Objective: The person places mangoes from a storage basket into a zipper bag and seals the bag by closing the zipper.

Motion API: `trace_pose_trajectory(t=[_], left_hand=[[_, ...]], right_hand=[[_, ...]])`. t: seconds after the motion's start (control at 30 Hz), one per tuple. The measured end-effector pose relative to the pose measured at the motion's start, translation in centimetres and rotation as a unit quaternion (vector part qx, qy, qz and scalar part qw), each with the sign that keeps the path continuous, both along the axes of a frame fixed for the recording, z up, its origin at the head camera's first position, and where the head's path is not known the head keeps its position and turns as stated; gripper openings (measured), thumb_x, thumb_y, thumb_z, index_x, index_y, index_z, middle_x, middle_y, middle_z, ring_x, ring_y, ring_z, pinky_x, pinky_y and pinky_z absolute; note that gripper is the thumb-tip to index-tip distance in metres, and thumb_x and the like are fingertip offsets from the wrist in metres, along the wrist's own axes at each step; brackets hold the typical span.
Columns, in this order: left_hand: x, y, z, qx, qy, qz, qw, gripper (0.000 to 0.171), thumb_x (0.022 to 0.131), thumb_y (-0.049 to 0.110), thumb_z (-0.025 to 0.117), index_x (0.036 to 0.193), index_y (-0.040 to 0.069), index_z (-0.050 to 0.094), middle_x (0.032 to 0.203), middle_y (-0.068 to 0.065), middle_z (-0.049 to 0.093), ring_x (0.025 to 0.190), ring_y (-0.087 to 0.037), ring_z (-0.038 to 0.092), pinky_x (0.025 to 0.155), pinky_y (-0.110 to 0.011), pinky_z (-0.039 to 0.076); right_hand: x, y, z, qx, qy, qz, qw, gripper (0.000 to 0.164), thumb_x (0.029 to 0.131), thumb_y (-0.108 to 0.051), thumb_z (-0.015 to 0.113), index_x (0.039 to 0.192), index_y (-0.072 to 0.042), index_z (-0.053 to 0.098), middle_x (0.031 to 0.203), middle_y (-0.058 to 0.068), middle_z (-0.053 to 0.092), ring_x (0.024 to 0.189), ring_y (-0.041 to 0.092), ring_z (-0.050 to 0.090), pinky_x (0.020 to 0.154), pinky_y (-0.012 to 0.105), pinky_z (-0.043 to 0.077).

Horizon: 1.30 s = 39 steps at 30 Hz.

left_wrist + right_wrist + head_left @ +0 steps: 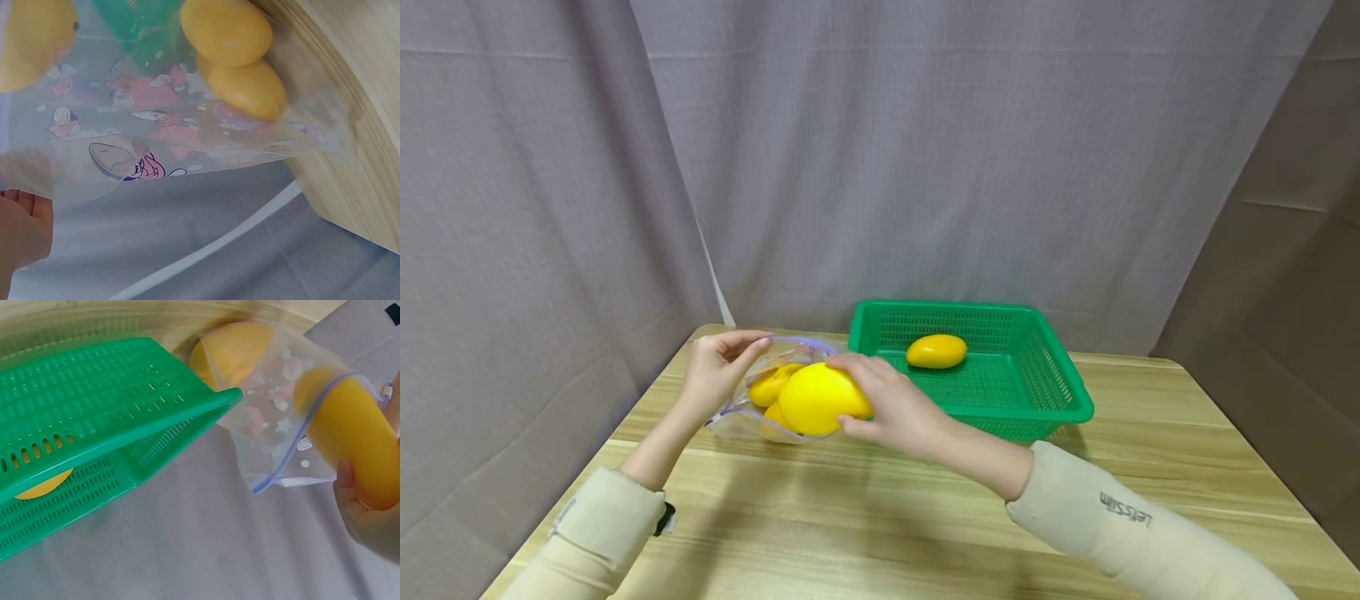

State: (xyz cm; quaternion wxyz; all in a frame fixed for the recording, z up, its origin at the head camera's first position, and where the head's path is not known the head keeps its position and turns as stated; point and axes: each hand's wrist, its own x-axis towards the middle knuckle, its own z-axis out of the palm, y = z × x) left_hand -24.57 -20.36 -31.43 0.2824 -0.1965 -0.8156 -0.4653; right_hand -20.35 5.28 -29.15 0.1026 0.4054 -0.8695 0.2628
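Observation:
A clear zip bag (125, 134) with a purple-edged mouth and pink cartoon prints hangs from my left hand (718, 367), which pinches its rim between thumb and fingers. Inside the bag lie yellow mangoes (244, 87), one against the other near the bottom. My right hand (891, 404) grips another mango (820, 400), thumb below and fingers over the top. In the right wrist view, the far end of this mango (353, 434) is past the purple rim, in the bag's mouth, while the near end stays in the right hand.
Right of the bag stands a green plastic basket (1067, 400) with slotted walls. One mango (936, 352) lies on its floor, toward the back left. Both rest on a wooden table (925, 517), with a grey curtain (925, 167) hanging behind.

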Motion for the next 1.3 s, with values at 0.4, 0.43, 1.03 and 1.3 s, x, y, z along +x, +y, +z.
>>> trace_pose_trajectory(t=[0.4, 0.43, 1.03, 1.3], left_hand=[[-0.1, 0.2, -0.2, -0.008, 0.010, -0.001, 0.9999, 0.015, 0.087, 0.006, 0.066, 0.096, -0.004, 0.072, 0.088, -0.019, 0.072, 0.074, 0.012, 0.059, 0.065, -0.006, 0.049], [-0.1, 0.2, -0.2, -0.008, 0.011, -0.001, 0.9999, 0.015, 0.087, 0.006, 0.066, 0.096, -0.004, 0.072, 0.088, -0.019, 0.072, 0.074, 0.013, 0.059, 0.065, -0.006, 0.049], [0.1, 0.1, 0.1, -0.015, 0.006, -0.001, 0.9999, 0.015, 0.087, 0.008, 0.066, 0.096, -0.003, 0.072, 0.089, -0.017, 0.073, 0.074, 0.008, 0.061, 0.063, -0.007, 0.049], [0.2, 0.2, 0.1, -0.006, 0.005, -0.008, 0.9999, 0.015, 0.087, 0.007, 0.066, 0.095, -0.004, 0.072, 0.090, -0.018, 0.073, 0.075, 0.011, 0.060, 0.065, -0.007, 0.050]], right_hand=[[-0.1, -1.5, -1.1, 0.032, 0.059, 0.030, 0.997, 0.043, 0.083, -0.013, 0.070, 0.124, -0.014, 0.056, 0.135, 0.015, 0.048, 0.115, 0.033, 0.054, 0.089, 0.043, 0.052], [-0.1, -1.6, -1.1, 0.033, 0.049, 0.030, 0.998, 0.044, 0.083, -0.014, 0.071, 0.124, -0.014, 0.056, 0.134, 0.014, 0.048, 0.114, 0.032, 0.054, 0.090, 0.042, 0.052], [-0.1, -2.4, -1.6, 0.095, 0.102, 0.055, 0.989, 0.064, 0.075, -0.007, 0.076, 0.132, -0.007, 0.049, 0.127, 0.014, 0.047, 0.103, 0.024, 0.057, 0.082, 0.029, 0.056], [-0.7, -2.7, -2.3, 0.101, 0.330, 0.065, 0.936, 0.054, 0.072, -0.022, 0.079, 0.119, -0.008, 0.056, 0.121, 0.012, 0.061, 0.106, 0.023, 0.060, 0.084, 0.027, 0.055]])
